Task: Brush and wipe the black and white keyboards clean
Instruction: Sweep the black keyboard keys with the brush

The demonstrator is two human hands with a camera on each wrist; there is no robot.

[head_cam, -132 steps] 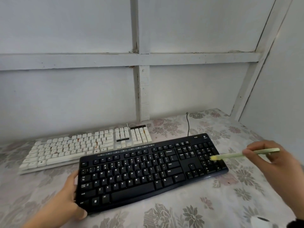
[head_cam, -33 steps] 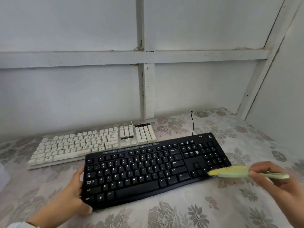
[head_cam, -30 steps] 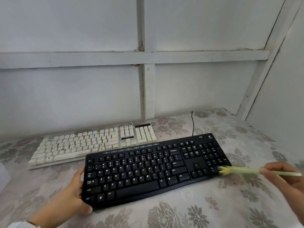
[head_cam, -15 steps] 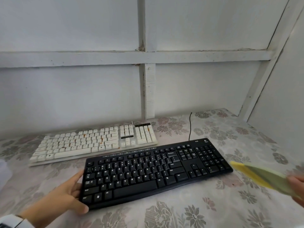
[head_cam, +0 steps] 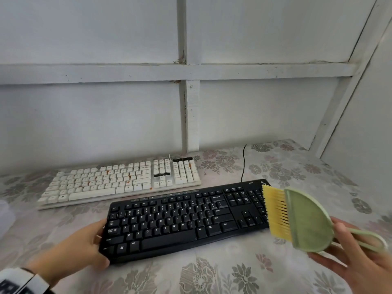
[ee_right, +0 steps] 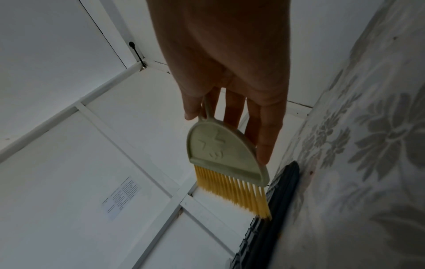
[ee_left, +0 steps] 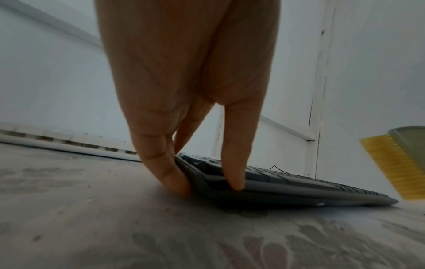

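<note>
My right grip pinches green brush, yellow bristles over black keyboard right end; left grip clamps its left edge. White keyboard beyond.

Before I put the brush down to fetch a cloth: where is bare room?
Free: the table in front of the black keyboard, and the far right corner past its cable. Crowded: the narrow strip between it and the white keyboard.

- I see a white panelled wall with crossing battens.
- A floral tablecloth meets it; the light is soft and even.
</note>
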